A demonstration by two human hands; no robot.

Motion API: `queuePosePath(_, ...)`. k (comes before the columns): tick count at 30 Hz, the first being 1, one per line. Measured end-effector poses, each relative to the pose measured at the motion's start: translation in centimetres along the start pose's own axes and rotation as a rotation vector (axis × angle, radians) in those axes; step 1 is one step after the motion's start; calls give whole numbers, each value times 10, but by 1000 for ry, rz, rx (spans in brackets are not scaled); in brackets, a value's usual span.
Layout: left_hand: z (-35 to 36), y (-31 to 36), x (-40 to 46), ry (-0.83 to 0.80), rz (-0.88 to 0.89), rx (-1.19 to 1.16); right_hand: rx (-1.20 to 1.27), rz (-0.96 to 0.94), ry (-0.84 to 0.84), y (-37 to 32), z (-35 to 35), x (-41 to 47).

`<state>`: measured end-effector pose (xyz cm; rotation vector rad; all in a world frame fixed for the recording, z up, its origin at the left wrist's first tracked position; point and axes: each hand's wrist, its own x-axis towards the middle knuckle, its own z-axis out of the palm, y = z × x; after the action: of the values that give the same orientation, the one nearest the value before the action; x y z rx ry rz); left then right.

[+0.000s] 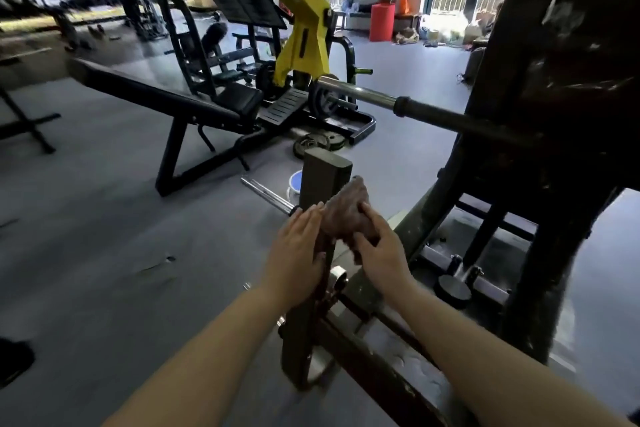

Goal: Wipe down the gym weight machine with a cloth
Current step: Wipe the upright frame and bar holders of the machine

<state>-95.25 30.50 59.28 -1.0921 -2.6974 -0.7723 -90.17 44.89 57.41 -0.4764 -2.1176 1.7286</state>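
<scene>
On grey gym floor [104,218], dark machine [323,177].

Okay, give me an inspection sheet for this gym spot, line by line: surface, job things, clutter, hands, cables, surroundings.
Surface: grey floor, scuffed.
Job's things: brown cloth pressed on the machine's upright post.
Clutter: weight plates and a blue-topped tub on the floor.
Hands: left hand flat against post and cloth; right hand grips the cloth.
Cables: nothing seen.
Surroundings: black bench, yellow machine, chrome bar, windows behind.
</scene>
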Motion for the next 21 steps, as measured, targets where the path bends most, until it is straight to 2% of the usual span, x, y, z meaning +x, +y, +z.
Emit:
queuePosePath(4,-7,-20,38,-11,-65,-10,-210,-184,37,-16,5,54)
queuePosePath(7,-11,-38,65,-20,-33,4,-433,-301,15,-26,6,90)
queuePosePath(10,-9,-63,94,-56,5,31,-801,-129,-211,-30,12,119)
queuePosePath(12,-5,-82,113,-97,54,37,-1060,-49,-288,-33,18,133)
queuePosePath(14,-1,-105,132,-102,155,33,-1170,-10,-291,-35,28,145)
queuePosePath(17,-4,-135,157,-172,263,64,-1194,49,-272,-43,52,165)
queuePosePath(21,-7,-171,184,-227,394,-21,-1396,7,-123,-51,94,182)
